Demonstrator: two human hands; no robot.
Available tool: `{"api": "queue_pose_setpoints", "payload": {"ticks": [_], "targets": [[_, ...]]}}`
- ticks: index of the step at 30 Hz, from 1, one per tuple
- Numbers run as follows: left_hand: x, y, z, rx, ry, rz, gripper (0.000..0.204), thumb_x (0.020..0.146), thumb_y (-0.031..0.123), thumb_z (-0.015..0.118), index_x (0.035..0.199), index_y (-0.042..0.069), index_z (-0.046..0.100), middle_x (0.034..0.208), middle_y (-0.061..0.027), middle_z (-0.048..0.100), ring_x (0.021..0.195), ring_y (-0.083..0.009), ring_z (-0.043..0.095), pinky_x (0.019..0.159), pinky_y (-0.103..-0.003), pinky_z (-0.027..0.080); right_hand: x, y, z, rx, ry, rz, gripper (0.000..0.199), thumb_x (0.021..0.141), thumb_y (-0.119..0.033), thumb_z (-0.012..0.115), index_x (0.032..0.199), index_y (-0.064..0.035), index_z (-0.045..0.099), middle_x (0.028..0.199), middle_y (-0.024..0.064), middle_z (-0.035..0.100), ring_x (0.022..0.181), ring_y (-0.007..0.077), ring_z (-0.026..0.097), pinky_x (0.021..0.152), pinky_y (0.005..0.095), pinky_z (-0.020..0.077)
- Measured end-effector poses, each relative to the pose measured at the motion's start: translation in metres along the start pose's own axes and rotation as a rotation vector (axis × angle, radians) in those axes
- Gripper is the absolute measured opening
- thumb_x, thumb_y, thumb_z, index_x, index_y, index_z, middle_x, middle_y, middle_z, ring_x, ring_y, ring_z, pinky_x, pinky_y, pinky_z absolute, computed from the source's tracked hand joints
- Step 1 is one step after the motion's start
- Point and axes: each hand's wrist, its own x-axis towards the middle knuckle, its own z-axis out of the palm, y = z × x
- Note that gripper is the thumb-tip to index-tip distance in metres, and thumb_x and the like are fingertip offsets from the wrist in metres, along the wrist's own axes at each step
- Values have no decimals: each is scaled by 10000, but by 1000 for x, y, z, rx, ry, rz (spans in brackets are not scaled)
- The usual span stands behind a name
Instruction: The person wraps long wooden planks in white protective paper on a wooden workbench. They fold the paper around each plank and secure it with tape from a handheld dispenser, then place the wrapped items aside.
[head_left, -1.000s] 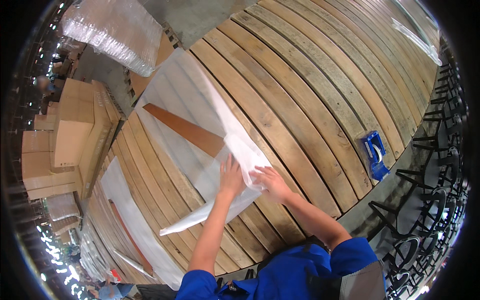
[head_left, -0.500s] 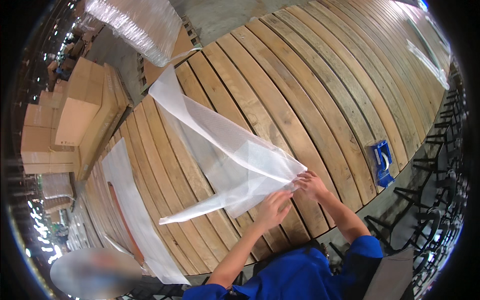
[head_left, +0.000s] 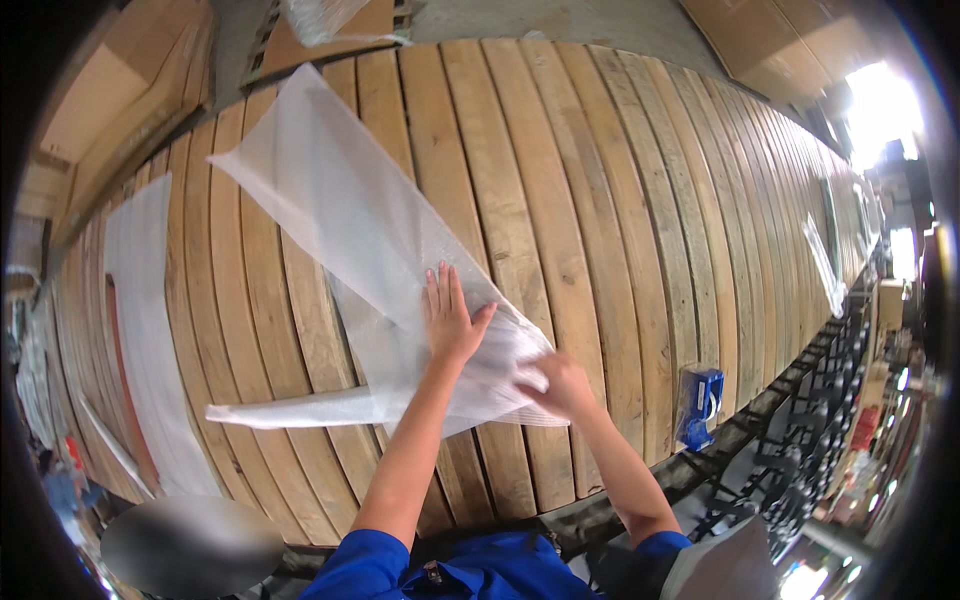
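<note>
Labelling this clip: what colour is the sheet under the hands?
The sheet is translucent white, seen best in the head view.

A wrapping sheet (head_left: 330,210) lies on the counter (head_left: 610,250), with the left hand (head_left: 453,318) on top. Left of these lies another sheet (head_left: 150,260); right of them, by the near edge, sits a tape dispenser (head_left: 702,410). Boxes (head_left: 110,100) stand beyond the far edge.
</note>
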Motion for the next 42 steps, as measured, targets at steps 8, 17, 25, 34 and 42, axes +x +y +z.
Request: {"api": "queue_pose_setpoints", "payload": {"ticks": [8, 17, 25, 34, 42], "targets": [[2, -13, 11, -258, 78, -130, 1063, 837, 402, 755, 1535, -127, 153, 1576, -381, 199, 1459, -518, 262, 1194, -554, 266, 282, -115, 42, -70, 270, 195, 872, 662, -432, 841, 1330, 41, 540, 1247, 233, 603, 1206, 373, 563, 1024, 455, 472], [-21, -31, 2, -1134, 301, -175, 817, 968, 227, 566, 1544, -141, 119, 1634, -296, 148, 1514, -396, 217, 1248, -459, 181, 272, -215, 18, -104, 144, 481, 975, 576, -400, 869, 1373, 17, 493, 1356, 207, 534, 1287, 358, 506, 1064, 450, 456], [-20, -58, -209, -2009, 46, 18, 591, 1042, 100, 511, 1560, -49, 269, 1564, -155, 407, 1417, -221, 415, 1181, -347, 307, 98, -283, 16, -176, 712, 272, 928, 597, -326, 886, 1357, 17, 480, 1311, 183, 511, 1233, 350, 514, 1020, 465, 452], [-92, 12, -321, -1580, 180, 30, 575, 822, 311, 831, 1213, -7, 554, 1053, -122, 699, 939, -159, 666, 821, -316, 533, 34, -293, -86, 620, 741, -112, 450, 1019, -367, 418, 1154, -5, 648, 1060, 93, 669, 960, 204, 641, 924, 401, 473], [-174, 42, -346, -1574, 92, 103, 513, 788, 307, 872, 1057, 26, 537, 956, -86, 652, 878, -144, 628, 786, -308, 512, 194, -427, -184, 1184, -120, -238, 396, 1052, -367, 468, 1291, -76, 591, 988, 59, 657, 884, 199, 658, 762, 367, 571]]}}
